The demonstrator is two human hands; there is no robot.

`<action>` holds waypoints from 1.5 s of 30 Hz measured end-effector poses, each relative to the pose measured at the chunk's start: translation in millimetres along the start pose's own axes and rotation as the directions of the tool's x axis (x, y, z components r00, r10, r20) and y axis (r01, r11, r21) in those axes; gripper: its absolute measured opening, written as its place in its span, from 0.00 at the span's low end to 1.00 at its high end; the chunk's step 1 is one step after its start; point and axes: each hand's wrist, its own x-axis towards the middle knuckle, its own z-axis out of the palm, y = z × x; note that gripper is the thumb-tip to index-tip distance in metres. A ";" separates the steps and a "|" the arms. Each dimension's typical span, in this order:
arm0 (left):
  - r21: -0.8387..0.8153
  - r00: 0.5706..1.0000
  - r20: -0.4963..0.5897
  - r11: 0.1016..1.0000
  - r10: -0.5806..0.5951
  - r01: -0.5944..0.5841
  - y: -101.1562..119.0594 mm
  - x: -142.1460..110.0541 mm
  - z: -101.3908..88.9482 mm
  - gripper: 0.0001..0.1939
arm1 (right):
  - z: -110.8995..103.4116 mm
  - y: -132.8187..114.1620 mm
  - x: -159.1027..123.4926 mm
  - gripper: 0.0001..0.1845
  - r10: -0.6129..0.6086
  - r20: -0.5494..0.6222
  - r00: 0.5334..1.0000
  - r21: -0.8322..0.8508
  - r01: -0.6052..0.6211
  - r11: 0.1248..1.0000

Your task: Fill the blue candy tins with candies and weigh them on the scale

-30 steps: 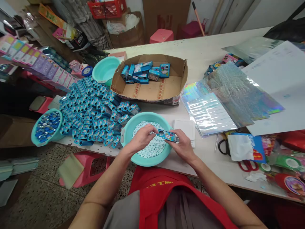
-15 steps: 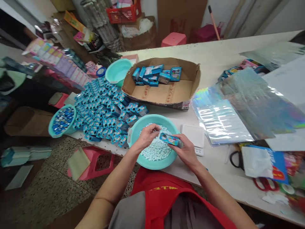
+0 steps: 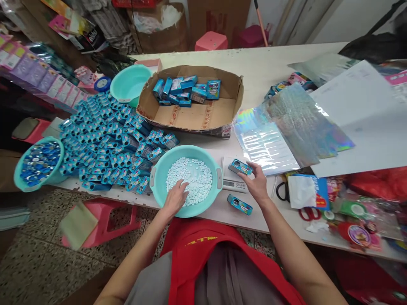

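Right fingers pinch a blue box (image 3: pixel 241 167) by its right end, over the white scale (image 3: pixel 234 185); resting or lifted, I can't tell. From the right hand (image 3: pixel 258 183), nearer of the two, the box points left, long axis slanting wearer-ward at right. Glossy, printed, round dark hole at left. Left hand (image 3: pixel 175 197) loosely curled among pale pellets (image 3: pixel 176 169) in the turquoise basin (image 3: pixel 161 171); I can't tell its grip. Second box (image 3: pixel 239 204) lies wearer-side of the scale.
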 end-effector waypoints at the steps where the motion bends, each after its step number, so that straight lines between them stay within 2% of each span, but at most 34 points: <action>1: -0.001 1.000 0.003 1.000 0.003 -0.003 2.9 1.0 0.1 0.17 | -3.6 -1.6 -3.4 0.31 -0.006 -0.014 1.000 -0.002 0.006 1.000; 3: -0.005 1.000 0.004 1.000 0.010 -0.010 7.7 3.3 -0.9 0.17 | -14.3 -3.9 -13.4 0.31 0.028 -0.068 0.997 0.008 -0.028 1.000; 6: -0.035 0.998 0.008 0.998 0.056 -0.056 15.0 7.1 -3.9 0.16 | -32.5 2.2 -36.1 0.26 0.159 -0.121 0.980 0.029 -0.156 0.987; 10: -0.070 0.990 0.003 0.987 0.143 -0.142 30.7 14.4 -8.8 0.16 | -47.9 21.6 -72.1 0.23 0.278 -0.056 0.959 0.007 -0.278 0.961; 13: -0.057 0.987 -0.027 0.985 0.158 -0.160 41.9 22.1 -13.2 0.15 | -51.7 32.1 -92.5 0.24 0.326 -0.014 0.945 0.006 -0.326 0.945; 16: -0.067 0.986 -0.101 0.988 0.133 -0.140 48.2 31.5 -19.2 0.14 | -53.4 36.7 -102.1 0.25 0.356 -0.010 0.934 0.015 -0.356 0.934; 19: -0.111 0.967 -0.214 0.980 0.137 -0.163 56.0 44.1 -28.4 0.13 | -56.0 38.5 -103.9 0.26 0.366 -0.016 0.931 0.025 -0.365 0.931; 23: -0.127 0.928 -0.312 0.959 0.205 -0.254 85.3 66.7 -43.2 0.14 | -61.0 40.0 -103.6 0.25 0.351 -0.016 0.936 0.034 -0.350 0.936; 26: -0.121 0.918 -0.275 0.937 0.286 -0.328 118.8 85.7 -47.2 0.16 | -64.4 41.5 -106.9 0.25 0.351 -0.019 0.936 0.044 -0.350 0.936; 30: -0.159 0.886 -0.153 0.874 0.438 -0.460 156.0 112.8 -33.2 0.22 | -63.6 41.6 -110.6 0.24 0.362 -0.029 0.932 0.062 -0.360 0.931; 32: -0.224 0.869 -0.083 0.841 0.487 -0.493 165.9 124.8 -22.7 0.23 | -59.8 36.7 -104.9 0.25 0.347 -0.038 0.937 0.065 -0.344 0.937; 35: -0.393 0.874 -0.051 0.795 0.482 -0.462 169.6 130.0 -15.1 0.16 | -51.4 16.8 -81.1 0.32 0.234 -0.048 0.971 0.038 -0.233 0.972; 38: -0.626 0.855 -0.122 0.630 0.504 -0.460 163.9 110.9 -20.3 0.17 | -43.5 -18.3 -48.3 0.39 0.056 0.008 0.998 -0.047 -0.056 0.997; 39: -0.716 0.867 -0.154 0.551 0.473 -0.428 161.1 100.1 -23.6 0.19 | -41.3 -31.6 -38.7 0.37 0.023 0.065 0.998 -0.070 -0.018 0.997; 40: -0.812 0.898 -0.178 0.455 0.403 -0.365 158.2 88.6 -27.1 0.21 | -39.2 -44.8 -30.8 0.32 -0.004 0.132 0.991 -0.080 0.015 0.997; 41: -0.903 0.937 -0.185 0.324 0.298 -0.282 155.6 77.2 -30.5 0.22 | -37.0 -57.2 -24.9 0.28 -0.036 0.192 0.981 -0.079 0.052 0.996; 42: -0.968 0.970 -0.169 0.156 0.174 -0.196 153.1 66.9 -33.6 0.23 | -34.6 -68.1 -20.9 0.24 -0.078 0.236 0.969 -0.074 0.098 0.992; 44: -0.974 0.996 -0.081 -0.208 -0.024 -0.084 148.8 51.9 -38.8 0.26 | -28.5 -84.4 -17.6 0.20 -0.181 0.266 0.947 -0.071 0.207 0.976; 45: -0.934 0.996 -0.035 -0.353 -0.077 -0.060 146.7 47.7 -40.8 0.27 | -24.7 -89.6 -17.5 0.19 -0.224 0.267 0.937 -0.079 0.253 0.964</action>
